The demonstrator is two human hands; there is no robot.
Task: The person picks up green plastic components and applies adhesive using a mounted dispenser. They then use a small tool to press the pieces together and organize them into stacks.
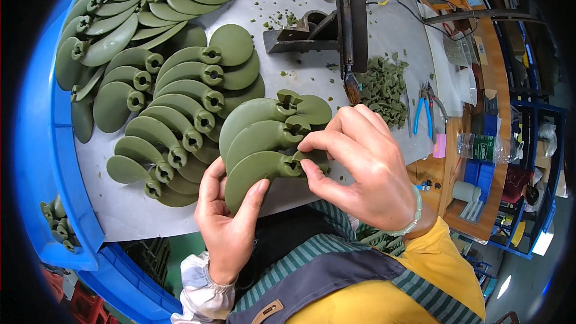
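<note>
My left hand [227, 222] grips a small stack of olive-green plastic propellers [255, 132], its thumb on the front blade and its fingers beneath. They are nested, with smooth rounded blades and notched hubs to the right. My right hand [372, 162] pinches at the hub of the nearest propeller [289, 167] with thumb and index finger. Whatever lies right between those fingertips is too small to tell. Just left of the held stack, rows of nested propellers [198, 93] lie on the grey tabletop [150, 222].
More propellers [120, 15] cover the far left, beside a blue crate [36, 120]. A black metal fixture [306, 41] stands at the back, near a brush [352, 89] and a heap of green scraps [384, 87]. Blue-handled pliers [423, 117] and a plastic bottle [485, 147] are at right.
</note>
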